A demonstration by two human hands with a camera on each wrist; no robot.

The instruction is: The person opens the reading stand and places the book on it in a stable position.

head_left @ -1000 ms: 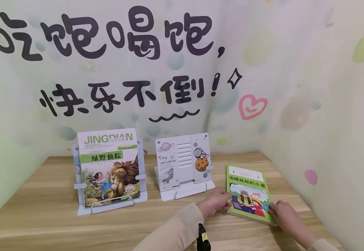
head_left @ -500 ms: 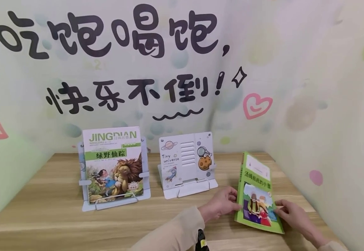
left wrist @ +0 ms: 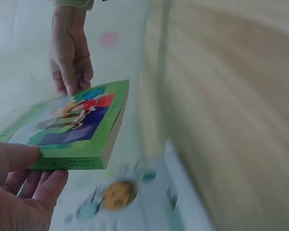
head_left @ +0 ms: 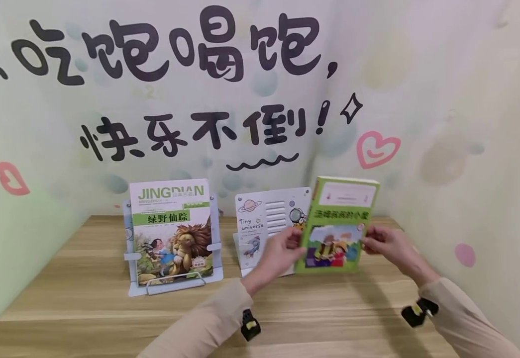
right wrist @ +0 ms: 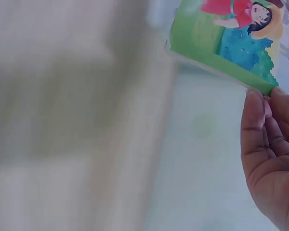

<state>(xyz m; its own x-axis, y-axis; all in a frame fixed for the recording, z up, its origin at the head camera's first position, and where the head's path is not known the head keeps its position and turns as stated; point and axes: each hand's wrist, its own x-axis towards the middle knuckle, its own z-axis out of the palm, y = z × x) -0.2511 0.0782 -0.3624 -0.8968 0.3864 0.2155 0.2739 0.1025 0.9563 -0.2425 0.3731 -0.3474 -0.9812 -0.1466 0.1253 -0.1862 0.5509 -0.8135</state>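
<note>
A green book (head_left: 333,246) with two cartoon figures on its cover is held up between both hands, raised off the table and overlapping the right part of the white book stand (head_left: 253,223) in the head view. My left hand (head_left: 282,251) pinches its left edge, thumb on the cover and fingers beneath, as the left wrist view shows. At the opposite edge my right hand (head_left: 389,246) pinches the book between thumb and fingers; the right wrist view shows this grip (right wrist: 274,144) close up. The stand carries "Tiny universe" lettering and a planet picture.
Left of it, a second book stand (head_left: 217,263) bears a book with a lion (head_left: 172,233) on its cover. Both stands are on the wooden table (head_left: 85,298), near the printed wall cloth (head_left: 260,129). Another cloth wall rises on the right.
Both hands have lifted the green book from the right side of the table, tilted it upright and carried it left in front of the white stand. The head view has shifted slightly right.
</note>
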